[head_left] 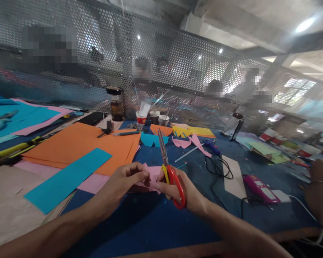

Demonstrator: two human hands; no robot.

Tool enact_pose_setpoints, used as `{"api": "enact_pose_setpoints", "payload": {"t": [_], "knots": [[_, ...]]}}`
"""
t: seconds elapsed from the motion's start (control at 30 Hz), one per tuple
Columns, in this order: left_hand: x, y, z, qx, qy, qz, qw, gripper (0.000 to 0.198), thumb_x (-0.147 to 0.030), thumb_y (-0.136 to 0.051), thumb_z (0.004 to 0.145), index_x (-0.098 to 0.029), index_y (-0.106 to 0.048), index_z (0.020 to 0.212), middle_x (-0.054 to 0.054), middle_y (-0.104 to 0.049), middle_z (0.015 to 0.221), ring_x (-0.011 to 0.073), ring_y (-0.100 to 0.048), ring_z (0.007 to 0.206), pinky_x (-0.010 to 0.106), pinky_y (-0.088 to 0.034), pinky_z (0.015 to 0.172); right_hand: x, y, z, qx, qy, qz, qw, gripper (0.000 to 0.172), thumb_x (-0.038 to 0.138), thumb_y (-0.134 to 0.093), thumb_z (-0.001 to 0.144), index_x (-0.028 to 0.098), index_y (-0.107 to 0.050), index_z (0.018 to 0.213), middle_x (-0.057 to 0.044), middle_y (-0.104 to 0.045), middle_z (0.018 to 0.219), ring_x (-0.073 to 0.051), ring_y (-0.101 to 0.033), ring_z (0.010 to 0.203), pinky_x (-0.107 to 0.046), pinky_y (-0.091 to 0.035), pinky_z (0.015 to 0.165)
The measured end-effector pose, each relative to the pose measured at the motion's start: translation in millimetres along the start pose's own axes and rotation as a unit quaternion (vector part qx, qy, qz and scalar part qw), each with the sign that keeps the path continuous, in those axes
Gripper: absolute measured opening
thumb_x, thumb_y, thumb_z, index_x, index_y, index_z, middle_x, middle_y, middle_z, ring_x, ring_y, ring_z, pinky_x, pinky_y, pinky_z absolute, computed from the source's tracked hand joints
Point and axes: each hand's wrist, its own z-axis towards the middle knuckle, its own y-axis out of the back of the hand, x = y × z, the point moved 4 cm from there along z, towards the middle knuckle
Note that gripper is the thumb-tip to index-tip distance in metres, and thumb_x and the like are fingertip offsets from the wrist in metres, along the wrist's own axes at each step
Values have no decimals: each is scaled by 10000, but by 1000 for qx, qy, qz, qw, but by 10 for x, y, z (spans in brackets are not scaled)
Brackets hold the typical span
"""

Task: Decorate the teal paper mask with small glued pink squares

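Observation:
Close to the table's front, my left hand pinches the left end of a small pink piece of paper. My right hand is closed around red and yellow scissors, their blades pointing up and away from me. The thumb of that hand also rests at the paper's right end. Just beyond lie cut paper shapes: a blue one, an orange one, a yellow one and a pink one. My fingers hide parts of the pink paper.
Left are orange sheets, a blue strip and a yellow cutter. A lidded jar and paper cups stand by the perforated screen. Right lie a corded glue gun, a magenta power strip and another person's arm.

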Motion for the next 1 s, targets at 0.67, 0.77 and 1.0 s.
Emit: {"api": "enact_pose_setpoints", "payload": {"t": [0.67,0.77,1.0], "knots": [[-249,168,-55,-86,-90,-40,991,196,-297,-703,830,-201,-639,671,-3,-654,724,159,-631,718,269,-536,712,160,-160,-192,104,-44,-216,970,483,670,-451,971,201,-426,856,42,-439,714,-81,-387,594,-200,-295,505],[-248,169,-61,-89,-91,-42,991,170,-282,-700,820,-202,-649,678,-1,-659,725,158,-624,704,267,-531,700,170,-161,-187,102,-34,-239,965,480,668,-449,971,203,-427,853,36,-452,715,-90,-389,604,-209,-289,506],[-265,122,-98,-71,-94,-25,993,228,-295,-680,849,-211,-601,653,-16,-629,709,155,-602,696,263,-526,697,196,-174,-190,99,-40,-251,962,457,643,-457,979,208,-428,841,44,-444,695,-90,-380,584,-214,-282,501]]}}
